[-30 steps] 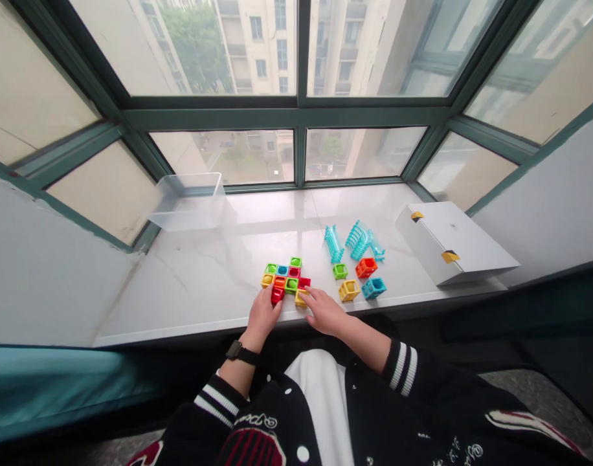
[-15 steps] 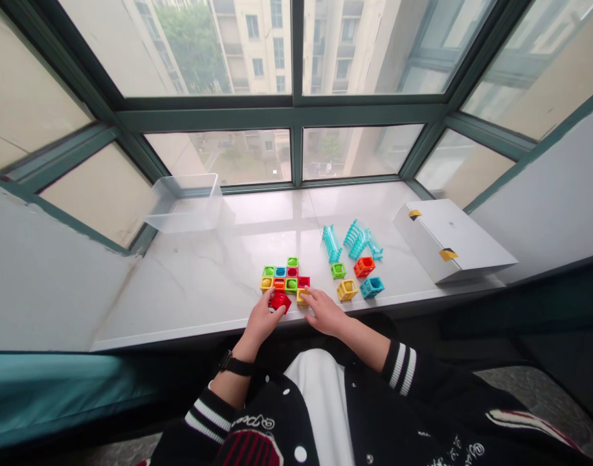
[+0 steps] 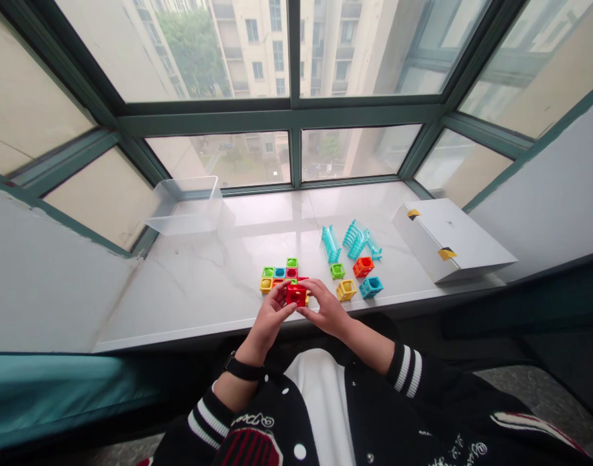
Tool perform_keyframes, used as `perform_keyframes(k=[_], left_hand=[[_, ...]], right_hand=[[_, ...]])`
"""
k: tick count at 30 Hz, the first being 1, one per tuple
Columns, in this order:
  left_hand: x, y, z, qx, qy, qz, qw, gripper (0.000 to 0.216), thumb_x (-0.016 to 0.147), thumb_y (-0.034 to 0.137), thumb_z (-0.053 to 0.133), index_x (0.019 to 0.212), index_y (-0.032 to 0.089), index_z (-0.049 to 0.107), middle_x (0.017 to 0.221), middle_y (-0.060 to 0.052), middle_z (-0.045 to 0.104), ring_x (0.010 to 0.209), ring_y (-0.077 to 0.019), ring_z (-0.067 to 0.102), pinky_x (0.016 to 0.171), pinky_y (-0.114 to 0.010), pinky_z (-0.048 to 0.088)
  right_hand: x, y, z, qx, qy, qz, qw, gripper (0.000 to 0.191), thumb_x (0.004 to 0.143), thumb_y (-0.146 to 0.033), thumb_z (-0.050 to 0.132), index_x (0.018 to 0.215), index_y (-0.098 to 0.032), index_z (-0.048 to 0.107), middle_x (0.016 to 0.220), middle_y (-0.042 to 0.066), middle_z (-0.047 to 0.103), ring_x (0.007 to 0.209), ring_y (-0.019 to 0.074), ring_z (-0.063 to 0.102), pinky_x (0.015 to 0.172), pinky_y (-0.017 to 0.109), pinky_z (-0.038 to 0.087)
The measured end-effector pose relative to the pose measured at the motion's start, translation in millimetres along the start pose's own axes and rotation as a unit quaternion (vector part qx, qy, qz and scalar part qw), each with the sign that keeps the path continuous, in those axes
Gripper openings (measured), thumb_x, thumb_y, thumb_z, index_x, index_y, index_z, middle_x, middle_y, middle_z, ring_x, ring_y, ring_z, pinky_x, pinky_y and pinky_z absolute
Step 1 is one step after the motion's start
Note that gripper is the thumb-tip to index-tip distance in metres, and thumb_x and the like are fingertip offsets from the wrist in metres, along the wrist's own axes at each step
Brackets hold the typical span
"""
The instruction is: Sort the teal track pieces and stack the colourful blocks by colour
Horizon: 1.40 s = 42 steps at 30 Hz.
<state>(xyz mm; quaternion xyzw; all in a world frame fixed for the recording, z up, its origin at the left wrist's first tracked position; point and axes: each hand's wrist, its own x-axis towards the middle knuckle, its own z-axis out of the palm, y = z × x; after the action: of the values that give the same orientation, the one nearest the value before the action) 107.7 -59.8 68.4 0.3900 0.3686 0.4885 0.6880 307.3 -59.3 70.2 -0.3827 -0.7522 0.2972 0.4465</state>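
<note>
A red cube block is held between my left hand and my right hand, just above the near edge of the white sill. Fingers of both hands pinch it from the sides. Right behind it lies a flat cluster of joined coloured cube blocks, partly hidden by my fingers. To the right sit loose cubes: green, orange, yellow and blue.
Teal ribbed track pieces lie behind the loose cubes. A white cardboard box rests at the sill's right end. A clear plastic bin stands at the back left by the window.
My left hand pulled the red cube off the cluster's near edge and lifted it to the right. My right hand left the yellow cube and closed on the red one too.
</note>
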Motion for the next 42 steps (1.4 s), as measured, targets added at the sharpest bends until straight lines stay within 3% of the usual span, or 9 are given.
perform_keyframes(k=[10, 29, 37, 42], left_hand=[[-3, 3, 9, 0.027, -0.018, 0.021, 0.999, 0.067, 0.078, 0.028, 0.091, 0.139, 0.029, 0.062, 0.14, -0.01, 0.067, 0.131, -0.0301, 0.064, 0.11, -0.046, 0.054], [-3, 2, 3, 0.059, 0.011, -0.024, 0.998, 0.059, 0.081, 0.042, 0.087, 0.134, 0.024, 0.068, 0.131, -0.012, 0.073, 0.12, -0.033, 0.07, 0.103, -0.049, 0.058], [1, -6, -3, 0.046, 0.038, -0.021, 0.998, 0.06, 0.08, 0.045, 0.088, 0.132, 0.022, 0.069, 0.127, -0.012, 0.076, 0.121, -0.0324, 0.07, 0.107, -0.048, 0.054], [0, -5, 5, 0.008, 0.042, -0.046, 0.998, 0.054, 0.081, 0.044, 0.088, 0.127, 0.021, 0.07, 0.131, -0.012, 0.074, 0.12, -0.0301, 0.07, 0.106, -0.045, 0.054]], right_hand=[[0, -2, -6, 0.009, 0.01, -0.023, 1.0, 0.05, 0.092, -0.023, 0.075, 0.14, -0.031, 0.061, 0.137, 0.011, 0.058, 0.133, 0.0276, 0.059, 0.112, 0.048, 0.056], [-9, 2, -3, -0.017, -0.001, -0.012, 1.0, 0.041, 0.092, -0.019, 0.073, 0.13, -0.031, 0.065, 0.137, 0.011, 0.059, 0.133, 0.028, 0.059, 0.111, 0.048, 0.056], [-11, 7, 2, -0.01, 0.026, 0.003, 1.0, 0.067, 0.096, -0.021, 0.069, 0.157, -0.03, 0.043, 0.149, 0.013, 0.059, 0.132, 0.0291, 0.062, 0.112, 0.052, 0.055], [-9, 3, -2, -0.03, 0.029, -0.025, 0.999, 0.072, 0.094, -0.024, 0.072, 0.16, -0.031, 0.042, 0.151, 0.013, 0.058, 0.14, 0.0309, 0.056, 0.118, 0.053, 0.05]])
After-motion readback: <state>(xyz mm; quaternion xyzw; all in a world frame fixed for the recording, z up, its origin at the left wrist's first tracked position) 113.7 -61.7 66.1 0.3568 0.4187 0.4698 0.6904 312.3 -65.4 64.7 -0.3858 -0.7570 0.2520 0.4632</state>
